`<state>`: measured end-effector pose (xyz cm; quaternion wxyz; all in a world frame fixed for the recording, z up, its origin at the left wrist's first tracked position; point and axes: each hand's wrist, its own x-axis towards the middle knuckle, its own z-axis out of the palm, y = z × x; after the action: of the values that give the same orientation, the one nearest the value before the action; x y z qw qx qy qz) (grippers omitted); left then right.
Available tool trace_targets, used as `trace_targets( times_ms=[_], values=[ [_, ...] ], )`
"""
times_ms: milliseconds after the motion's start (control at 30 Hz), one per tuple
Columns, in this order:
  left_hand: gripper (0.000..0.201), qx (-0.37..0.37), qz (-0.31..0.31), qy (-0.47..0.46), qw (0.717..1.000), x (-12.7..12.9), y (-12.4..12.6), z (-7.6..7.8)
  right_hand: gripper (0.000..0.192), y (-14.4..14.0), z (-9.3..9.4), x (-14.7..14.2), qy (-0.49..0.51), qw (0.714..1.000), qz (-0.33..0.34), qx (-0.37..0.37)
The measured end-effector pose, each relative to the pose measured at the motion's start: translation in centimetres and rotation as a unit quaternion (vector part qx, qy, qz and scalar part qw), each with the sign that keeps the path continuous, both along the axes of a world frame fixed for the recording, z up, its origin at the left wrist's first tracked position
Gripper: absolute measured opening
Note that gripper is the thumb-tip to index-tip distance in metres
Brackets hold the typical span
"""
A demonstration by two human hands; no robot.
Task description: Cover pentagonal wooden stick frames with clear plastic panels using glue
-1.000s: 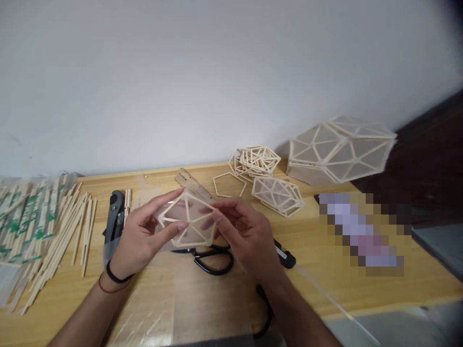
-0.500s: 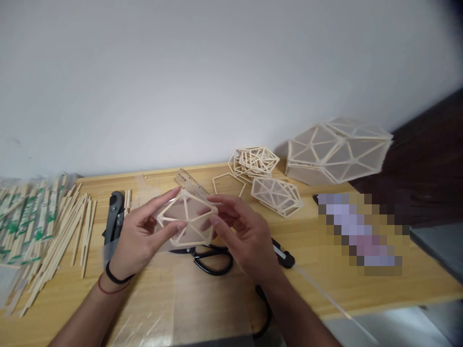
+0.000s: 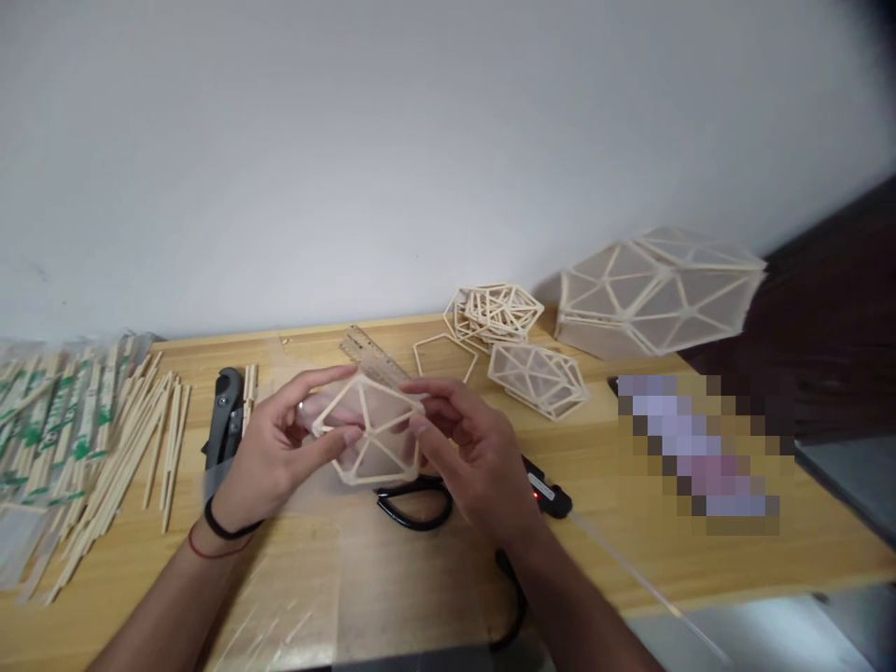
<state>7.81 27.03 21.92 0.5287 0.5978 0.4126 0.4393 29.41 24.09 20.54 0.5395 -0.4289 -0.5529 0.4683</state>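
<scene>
Left hand (image 3: 270,457) and right hand (image 3: 476,457) both pinching pentagon stick panel (image 3: 370,427), fingers closed on its opposite edges, panel lifted clear of wooden table (image 3: 700,560).

Relative to panel:
- black scissors (image 3: 413,499) directly below, on table
- ruler (image 3: 374,359) just behind
- black cutter (image 3: 224,420) left
- loose sticks (image 3: 119,457) far left
- stacked frames (image 3: 494,313) and large faceted shell (image 3: 654,291) behind right

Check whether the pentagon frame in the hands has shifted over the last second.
Yes, slightly: the pentagon frame sits a little lower and rightward, now overlapping the scissors handles more.
</scene>
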Motion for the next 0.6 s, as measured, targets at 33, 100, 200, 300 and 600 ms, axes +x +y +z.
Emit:
trace_targets(
  times_ms=[33,100,200,300,600],
  values=[
    [0.054,-0.016,-0.006,0.004,1.0,0.0,0.05,0.01,0.022,0.02,-0.01,-0.02,-0.004,1.0,-0.006,-0.002],
    [0.052,-0.044,-0.022,0.003,0.999,0.1,0.12,0.01,0.022,0.11,-0.02,-0.1,-0.009,1.0,-0.02,-0.009],
    [0.048,-0.09,-0.07,-0.009,0.993,0.37,0.14,0.03,0.02,0.31,0.0,-0.22,-0.018,0.999,-0.029,-0.023],
    [0.036,-0.133,-0.112,-0.02,0.985,0.65,0.09,0.05,0.019,0.44,0.02,-0.25,-0.035,0.999,-0.026,-0.021],
    [0.031,-0.157,-0.178,0.032,0.971,0.82,-0.2,-0.13,0.015,0.24,0.17,-0.33,-0.112,0.993,0.034,0.001]
  ],
)
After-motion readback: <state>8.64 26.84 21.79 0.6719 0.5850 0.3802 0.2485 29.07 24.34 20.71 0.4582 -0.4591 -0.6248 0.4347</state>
